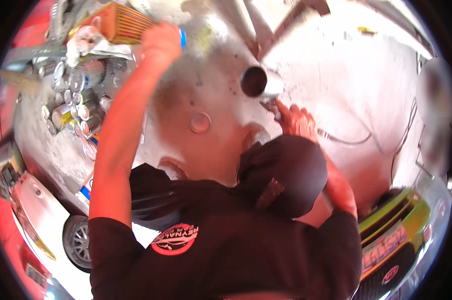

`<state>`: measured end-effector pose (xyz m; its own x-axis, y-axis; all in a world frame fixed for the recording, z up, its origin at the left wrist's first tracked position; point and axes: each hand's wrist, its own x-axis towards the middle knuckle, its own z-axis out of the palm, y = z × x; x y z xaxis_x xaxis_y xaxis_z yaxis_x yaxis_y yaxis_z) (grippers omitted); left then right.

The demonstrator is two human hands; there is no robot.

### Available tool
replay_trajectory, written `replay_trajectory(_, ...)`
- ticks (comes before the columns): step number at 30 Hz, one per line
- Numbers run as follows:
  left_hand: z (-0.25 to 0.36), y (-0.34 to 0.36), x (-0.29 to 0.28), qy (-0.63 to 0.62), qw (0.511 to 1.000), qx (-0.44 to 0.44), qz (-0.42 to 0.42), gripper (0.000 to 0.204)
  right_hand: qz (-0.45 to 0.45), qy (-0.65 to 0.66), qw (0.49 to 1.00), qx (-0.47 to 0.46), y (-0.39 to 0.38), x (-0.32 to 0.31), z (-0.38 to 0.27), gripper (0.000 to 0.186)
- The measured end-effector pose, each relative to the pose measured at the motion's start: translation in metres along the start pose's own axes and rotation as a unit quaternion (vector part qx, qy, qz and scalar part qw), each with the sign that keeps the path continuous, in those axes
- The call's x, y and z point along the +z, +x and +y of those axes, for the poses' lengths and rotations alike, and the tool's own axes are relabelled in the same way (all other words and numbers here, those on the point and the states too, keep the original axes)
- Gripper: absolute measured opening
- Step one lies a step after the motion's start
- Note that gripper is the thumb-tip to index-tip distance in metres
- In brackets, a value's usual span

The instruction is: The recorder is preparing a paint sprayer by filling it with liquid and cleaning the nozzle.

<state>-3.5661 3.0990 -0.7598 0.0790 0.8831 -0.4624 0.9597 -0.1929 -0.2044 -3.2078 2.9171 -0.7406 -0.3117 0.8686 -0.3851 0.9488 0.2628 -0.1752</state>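
My left hand [161, 42] is raised at the upper left, its fingers closed round a small blue object [182, 38] that it mostly hides, beside an orange ribbed box [126, 25] and a crumpled white cloth [101, 54]. My right hand [293, 117], at centre right, grips a metal spray gun [270, 104] with a hose [346, 141] running off to the right. An open cylindrical cup [253, 80], dark inside, is at the gun's front. A clear round lid [200, 121] lies on the stained floor between my hands.
Several paint cans [83, 117] are clustered on the floor at left. A white car [41, 200] stands at lower left, a green car [401, 215] at lower right. A cable [406, 135] runs along the right side. Angled metal pieces [276, 25] are at the top.
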Motion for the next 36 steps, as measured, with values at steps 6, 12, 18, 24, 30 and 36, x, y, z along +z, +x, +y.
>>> replay_trajectory(6, 0.027, 0.015, 0.058, 0.136, 0.99, -0.033, 0.035, 0.032, -0.021, 0.024, 0.999, 0.01, 0.006, -0.003, -0.007, 0.05)
replay_trajectory(12, 0.029, 0.074, 0.031, 0.421, 0.898, 0.017, 0.122, 0.057, -0.021, 0.03, 0.998, 0.045, 0.003, 0.002, -0.009, 0.054)
replay_trajectory(18, 0.028, 0.102, 0.036, 0.54, 0.837, 0.055, 0.073, 0.09, -0.01, 0.07, 0.997, 0.029, -0.002, 0.004, -0.006, 0.053)
replay_trajectory(24, 0.038, 0.106, 0.078, 0.569, 0.817, 0.055, 0.076, 0.081, 0.01, 0.136, 0.99, 0.042, -0.003, 0.002, -0.007, 0.051)
replay_trajectory(30, 0.04, 0.083, 0.057, 0.466, 0.862, 0.106, 0.173, 0.065, 0.024, 0.157, 0.987, 0.032, -0.004, 0.006, -0.003, 0.051)
replay_trajectory(36, 0.056, -0.015, 0.05, 0.105, 0.926, 0.196, 0.305, 0.035, 0.026, 0.156, 0.987, 0.0, -0.007, 0.006, 0.001, 0.05)
